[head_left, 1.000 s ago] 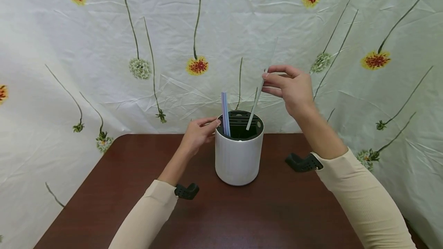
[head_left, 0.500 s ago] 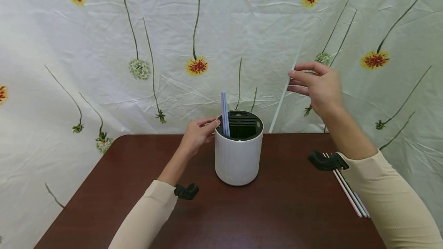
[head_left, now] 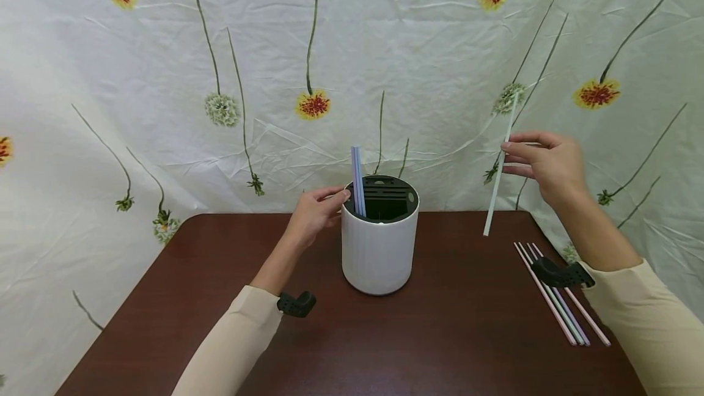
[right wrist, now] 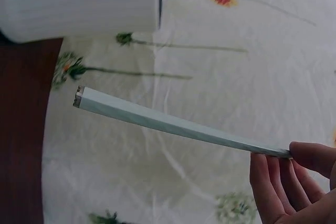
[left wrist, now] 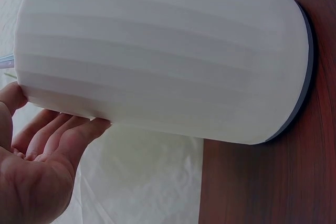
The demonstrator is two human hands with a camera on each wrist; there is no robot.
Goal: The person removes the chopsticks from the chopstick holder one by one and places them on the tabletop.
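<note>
A white round utensil holder [head_left: 379, 255] with a black slotted top stands upright on the table. My left hand [head_left: 316, 212] holds it at its left side, thumb at the rim and fingers against the wall, as the left wrist view also shows of the holder [left wrist: 157, 56]. Blue-purple chopsticks [head_left: 358, 182] stand in its left part. To the right of the holder, my right hand [head_left: 550, 164] pinches a pale green chopstick [head_left: 497, 182] between thumb and fingers, above the table. The chopstick [right wrist: 173, 124] slants with its square end away from the hand.
Several pink, green and purple chopsticks [head_left: 555, 304] lie on the dark wooden table [head_left: 429, 335] at the right, partly under the right wrist's black strap mount [head_left: 561, 274]. A white cloth with flowers [head_left: 352, 47] hangs behind the table.
My right hand has lifted the pale green chopstick out from over the holder and carried it right, then lower. The chopsticks on the table have come into view. My left hand stays put.
</note>
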